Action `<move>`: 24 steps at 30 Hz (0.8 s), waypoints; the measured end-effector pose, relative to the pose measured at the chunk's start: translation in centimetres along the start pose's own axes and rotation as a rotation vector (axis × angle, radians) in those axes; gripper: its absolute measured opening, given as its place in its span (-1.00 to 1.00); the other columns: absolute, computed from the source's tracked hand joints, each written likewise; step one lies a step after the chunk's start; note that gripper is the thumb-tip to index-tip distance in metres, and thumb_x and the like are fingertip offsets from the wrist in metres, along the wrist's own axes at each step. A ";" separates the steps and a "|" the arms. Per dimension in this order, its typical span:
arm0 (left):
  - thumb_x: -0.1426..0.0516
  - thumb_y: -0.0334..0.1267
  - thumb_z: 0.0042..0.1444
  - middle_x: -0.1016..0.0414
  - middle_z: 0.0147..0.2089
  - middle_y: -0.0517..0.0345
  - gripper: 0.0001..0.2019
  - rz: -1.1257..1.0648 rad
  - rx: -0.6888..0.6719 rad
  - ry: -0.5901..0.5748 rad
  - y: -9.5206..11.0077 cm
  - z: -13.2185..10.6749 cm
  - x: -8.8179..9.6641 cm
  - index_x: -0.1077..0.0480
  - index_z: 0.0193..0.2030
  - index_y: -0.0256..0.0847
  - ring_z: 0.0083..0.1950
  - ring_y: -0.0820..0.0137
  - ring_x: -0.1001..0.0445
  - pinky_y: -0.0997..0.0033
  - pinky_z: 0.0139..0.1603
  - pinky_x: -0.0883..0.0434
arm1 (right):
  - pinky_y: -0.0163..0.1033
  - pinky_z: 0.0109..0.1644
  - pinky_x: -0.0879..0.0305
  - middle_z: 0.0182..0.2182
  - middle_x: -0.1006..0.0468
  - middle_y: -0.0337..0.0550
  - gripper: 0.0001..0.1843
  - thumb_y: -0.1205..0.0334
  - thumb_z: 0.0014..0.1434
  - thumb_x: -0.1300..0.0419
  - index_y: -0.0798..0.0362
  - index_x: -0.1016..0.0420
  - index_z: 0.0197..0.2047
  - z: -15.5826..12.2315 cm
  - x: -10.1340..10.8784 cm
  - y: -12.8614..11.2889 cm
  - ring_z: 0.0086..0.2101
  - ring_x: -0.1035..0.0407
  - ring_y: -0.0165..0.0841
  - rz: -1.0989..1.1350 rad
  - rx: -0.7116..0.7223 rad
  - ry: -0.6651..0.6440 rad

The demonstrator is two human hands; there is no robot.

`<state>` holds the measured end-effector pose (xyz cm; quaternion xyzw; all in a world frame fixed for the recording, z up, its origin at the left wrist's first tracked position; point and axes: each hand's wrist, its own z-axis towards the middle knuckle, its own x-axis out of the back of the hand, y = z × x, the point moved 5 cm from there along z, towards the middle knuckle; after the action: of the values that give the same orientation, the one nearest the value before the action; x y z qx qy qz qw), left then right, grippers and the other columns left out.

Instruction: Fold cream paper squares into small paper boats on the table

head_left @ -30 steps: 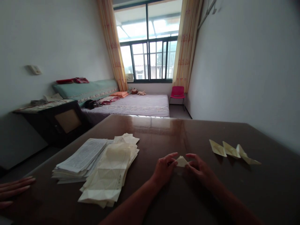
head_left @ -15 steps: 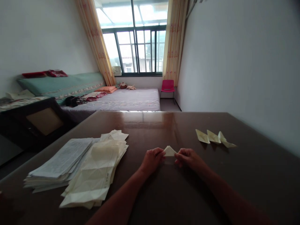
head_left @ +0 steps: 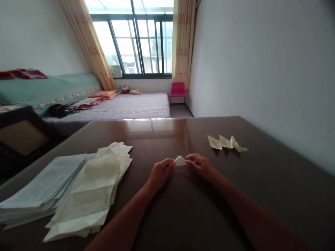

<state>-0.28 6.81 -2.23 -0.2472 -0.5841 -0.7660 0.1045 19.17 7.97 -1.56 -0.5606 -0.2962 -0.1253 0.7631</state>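
Observation:
A small folded piece of cream paper, with a peaked top and a flat lower edge, is held just above the brown table. My left hand pinches its left corner. At the right corner, my right hand grips it between thumb and fingers. Several folded paper boats stand in a row on the table, beyond my right hand and to its right.
On the left lie a stack of creased cream sheets and a stack of printed sheets. Past the table's far edge are a bed and a pink chair. A white wall runs along the right.
The whole view has swung to the right, so everything sits further left. Both hands still hold the folded paper, and my right fingers have shifted a little on its corner.

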 end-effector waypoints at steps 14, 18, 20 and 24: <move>-0.15 -0.19 0.10 -0.49 -0.29 0.13 -0.50 -0.309 0.002 -0.042 -0.1 0.2 -1.2 -0.24 0.18 -0.25 -0.34 0.45 -0.43 0.49 -0.34 -0.42 | -0.34 -0.42 -0.21 -0.47 -0.44 -0.30 -0.72 0.08 0.12 -0.20 0.03 -0.35 -0.14 0.0 -1.4 0.3 -0.49 -0.30 -0.46 0.542 -0.053 0.008; -0.15 -0.09 0.11 -0.47 -0.12 0.02 -0.50 -0.515 0.019 -0.096 0.8 0.0 -1.5 -0.27 0.16 -0.25 -0.17 0.35 -0.45 0.45 -0.30 -0.47 | -0.38 -0.46 -0.17 -0.50 -0.42 -0.34 -0.68 0.06 0.10 -0.22 0.02 -0.33 -0.12 -0.3 -1.9 -0.4 -0.53 -0.26 -0.50 0.718 -0.112 -0.043; -0.15 -0.07 0.12 -0.46 -0.03 -0.02 -0.51 -0.600 0.038 -0.144 1.2 -0.2 -1.7 -0.29 0.14 -0.24 -0.12 0.31 -0.45 0.43 -0.27 -0.48 | -0.38 -0.46 -0.18 -0.52 -0.41 -0.35 -0.66 0.05 0.10 -0.23 0.01 -0.33 -0.10 -0.5 -2.3 -0.7 -0.54 -0.26 -0.50 0.758 -0.137 -0.072; -0.11 -0.05 0.16 -0.48 -0.06 -0.03 -0.52 -0.678 0.090 -0.200 1.6 -0.4 -2.0 -0.28 0.15 -0.24 -0.14 0.30 -0.48 0.42 -0.27 -0.49 | -0.36 -0.48 -0.20 -0.48 -0.42 -0.31 -0.65 0.01 0.08 -0.23 0.01 -0.34 -0.13 -0.7 -3.0 -0.9 -0.54 -0.28 -0.48 0.727 -0.180 -0.069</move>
<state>2.03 5.69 -1.99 -0.1082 -0.6734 -0.7027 -0.2027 16.54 6.66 -2.81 -0.6979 -0.0912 0.1474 0.6949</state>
